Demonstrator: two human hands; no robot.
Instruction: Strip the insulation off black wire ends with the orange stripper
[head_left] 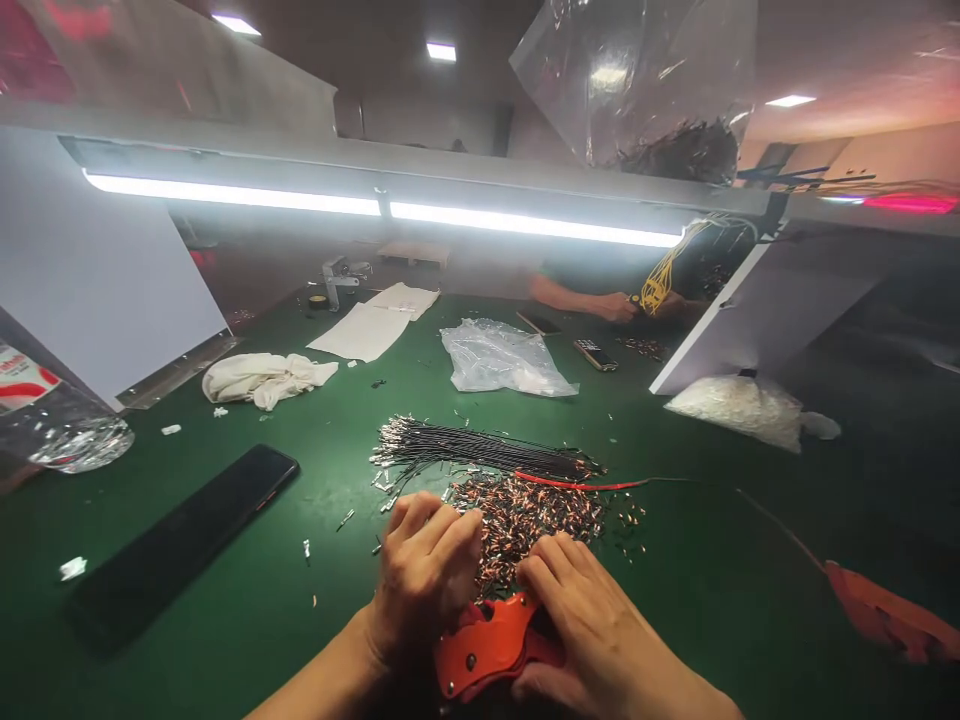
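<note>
My right hand [592,620] is closed around an orange-red wire stripper [484,650] low in the middle of the view. Right at the head of the tool, my left hand [431,560] is curled into a fist; whatever its fingers pinch is hidden from me. Just beyond both hands lies a heap of short copper-and-black wire scraps [517,520]. Behind that heap, a bundle of black wires [487,445] lies sideways, silvery terminals at its left end. A thin red strip [577,484] rests along the heap's far edge.
A dark phone [187,540] and a bottle [67,430] are on the left. Further back are a white cloth [262,380], papers [375,325] and a plastic bag [506,360]. An orange object [892,610] lies right. Across the table, a co-worker's hands hold yellow wires [658,285].
</note>
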